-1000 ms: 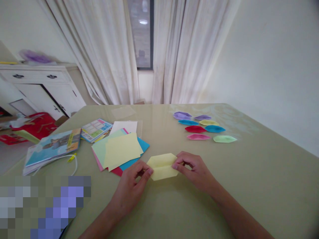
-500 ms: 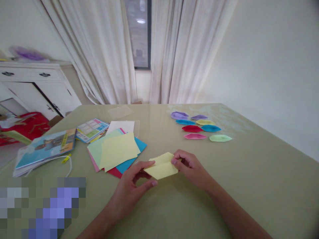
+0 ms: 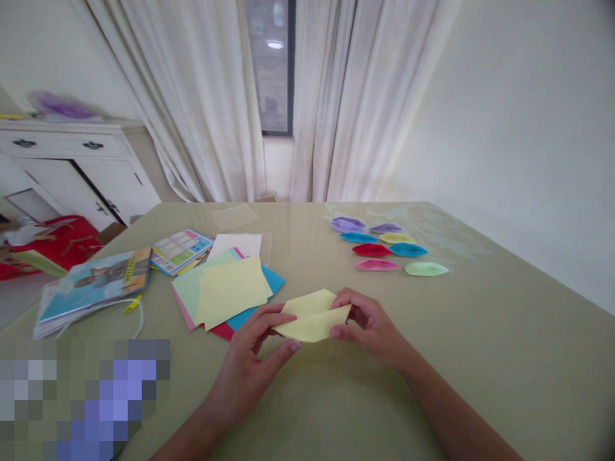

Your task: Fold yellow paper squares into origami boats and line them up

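Note:
Between my hands is a folded piece of pale yellow paper (image 3: 314, 317), held above the table and creased lengthwise, its two long sides parted. My left hand (image 3: 257, 349) grips its left end, fingers at the far side and thumb at the near lower edge. My right hand (image 3: 368, 323) pinches the right end, with the thumb on the near side and the other fingers behind. Left of the hands lies a fanned stack of coloured paper sheets (image 3: 233, 291), a yellow one on top.
Folded paper boats in several colours sit at the back right, among them a red boat (image 3: 372, 250) and a light green boat (image 3: 426, 269). Books (image 3: 98, 282), a white cord (image 3: 141, 314) and a printed packet (image 3: 181, 248) lie on the table's left. A white cabinet (image 3: 115, 166) stands beyond.
The yellow paper's near side has opened outward, widening the gap along the crease. My right thumb has moved from the top of the paper down to its near side.

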Available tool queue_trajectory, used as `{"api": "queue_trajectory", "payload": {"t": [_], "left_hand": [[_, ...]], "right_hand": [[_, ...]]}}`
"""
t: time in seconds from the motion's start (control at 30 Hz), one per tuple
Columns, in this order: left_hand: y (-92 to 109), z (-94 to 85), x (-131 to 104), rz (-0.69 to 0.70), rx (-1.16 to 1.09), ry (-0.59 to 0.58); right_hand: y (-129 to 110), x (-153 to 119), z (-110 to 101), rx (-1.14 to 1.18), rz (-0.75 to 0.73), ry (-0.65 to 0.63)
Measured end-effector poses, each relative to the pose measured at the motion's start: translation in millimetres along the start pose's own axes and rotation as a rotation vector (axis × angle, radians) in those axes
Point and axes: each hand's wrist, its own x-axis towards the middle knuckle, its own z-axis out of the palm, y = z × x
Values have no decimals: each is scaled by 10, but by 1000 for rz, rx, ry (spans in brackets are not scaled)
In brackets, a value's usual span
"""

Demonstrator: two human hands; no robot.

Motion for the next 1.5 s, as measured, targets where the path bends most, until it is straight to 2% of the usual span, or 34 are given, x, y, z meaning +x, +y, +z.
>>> {"api": "queue_trajectory", "payload": {"t": [0.17, 0.3, 0.4, 0.5, 0.6, 0.7, 0.83, 1.03, 1.13, 1.27, 1.33, 1.4, 1.5], "left_hand": [[32, 47, 12, 29, 9, -51], [57, 51, 14, 144, 231, -38], [66, 89, -21, 237, 382, -16], [67, 142, -83, 309, 437, -65], [72, 165, -127, 310, 397, -140], [79, 143, -127, 270, 382, -144], [58, 102, -108, 237, 477, -170], [46, 101, -101, 182, 457, -110], [95, 86, -55, 104, 316, -107], [98, 71, 26, -123, -121, -143], [70, 74, 51, -214, -251, -145], [39, 80, 63, -239, -268, -132], [8, 75, 63, -199, -171, -73]], "right_hand": [[36, 41, -24, -112, -110, 93], [32, 27, -32, -458, -243, 141], [-2, -30, 38, -757, -325, 83], [-50, -91, 134, -841, -332, -8], [-95, -118, 175, -725, -314, -96], [-141, -118, 177, -497, -273, -166], [-207, -119, 220, -249, -232, -237], [-255, -114, 249, -53, -201, -251], [-239, -102, 199, 1, -148, -234], [-185, -72, 121, 62, -69, -144], [-170, -55, 98, 123, -25, -114], [-168, -44, 81, 158, 12, -108], [-160, -52, 32, 107, 46, -134]]}}
